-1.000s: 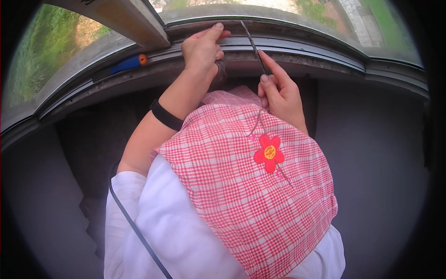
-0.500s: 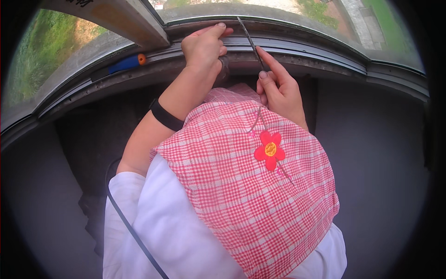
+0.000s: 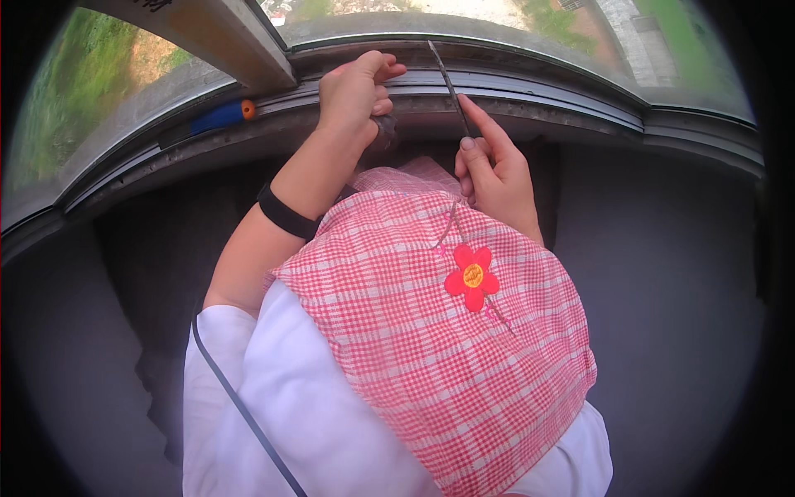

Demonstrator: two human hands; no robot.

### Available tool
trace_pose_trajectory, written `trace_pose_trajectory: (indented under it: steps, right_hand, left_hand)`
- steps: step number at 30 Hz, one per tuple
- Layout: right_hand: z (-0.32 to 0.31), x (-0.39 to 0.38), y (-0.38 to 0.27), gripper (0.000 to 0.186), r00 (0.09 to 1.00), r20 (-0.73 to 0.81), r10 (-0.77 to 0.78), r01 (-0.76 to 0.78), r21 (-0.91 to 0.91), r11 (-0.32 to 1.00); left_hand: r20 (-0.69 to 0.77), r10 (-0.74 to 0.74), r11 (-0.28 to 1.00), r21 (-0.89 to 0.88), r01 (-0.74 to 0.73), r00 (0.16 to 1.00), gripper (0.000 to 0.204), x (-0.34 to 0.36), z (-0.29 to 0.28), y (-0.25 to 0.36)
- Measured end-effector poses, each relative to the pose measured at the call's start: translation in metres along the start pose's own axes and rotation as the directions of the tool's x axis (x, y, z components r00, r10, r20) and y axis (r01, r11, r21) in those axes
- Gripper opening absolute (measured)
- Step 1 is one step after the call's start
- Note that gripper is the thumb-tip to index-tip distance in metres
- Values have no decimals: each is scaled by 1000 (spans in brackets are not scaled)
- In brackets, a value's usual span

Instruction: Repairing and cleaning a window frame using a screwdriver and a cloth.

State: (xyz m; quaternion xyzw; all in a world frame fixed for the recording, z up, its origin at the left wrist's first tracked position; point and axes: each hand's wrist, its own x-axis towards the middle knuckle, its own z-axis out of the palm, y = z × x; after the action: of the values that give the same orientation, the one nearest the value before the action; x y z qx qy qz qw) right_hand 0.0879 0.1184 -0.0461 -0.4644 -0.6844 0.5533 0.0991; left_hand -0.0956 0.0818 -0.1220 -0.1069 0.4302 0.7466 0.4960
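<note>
My left hand (image 3: 346, 101) is closed above the window track, its thumb and forefinger close together. Under its lower fingers a dark grey, bunched thing (image 3: 385, 132) partly shows; I cannot make out what it is. With thumb and fingers, my right hand (image 3: 503, 184) grips a thin dark rod-like tool (image 3: 445, 76), the forefinger laid along it. The tool's narrow tip slants up and left over the window track (image 3: 530, 93), apart from my left hand. Whether the tip touches the frame, I cannot tell.
A tool with a blue handle and orange end (image 3: 222, 116) lies on the track at the left. Beside it stands a window post (image 3: 240, 50). Glass borders the far side. A red checked cloth with a flower (image 3: 431, 331) covers my front; a cable (image 3: 248, 414) hangs at the left.
My left hand has dropped slightly and shifted a little left. The tool's tip sits slightly lower, still in my right hand. The whole view has shifted a bit.
</note>
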Motion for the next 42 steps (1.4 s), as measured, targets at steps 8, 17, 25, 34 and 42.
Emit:
trace_pose_trajectory:
  steps: [8, 17, 25, 34, 42]
  right_hand:
    - [-34, 13, 8, 45, 997, -70, -39, 27, -165, 986]
    - [-38, 27, 25, 25, 926, 196, -323, 274, 239, 931]
    - [-27, 32, 42, 25, 779, 259, -571, 604, -69, 794]
    - [-38, 15, 4, 31, 835, 278, -474, 524, -139, 840]
    - [-100, 88, 16, 45, 999, -42, 4, 13, 392, 920]
  left_hand:
    - [127, -89, 856, 517, 11, 988, 22, -32, -36, 16]
    - [266, -32, 973, 230, -31, 963, 24, -75, 28, 3]
    - [539, -11, 1000, -13, 22, 842, 29, -110, 52, 25]
    - [345, -13, 777, 594, -208, 938, 33, -99, 42, 1]
    - [298, 102, 840, 485, -242, 949, 37, -102, 57, -2]
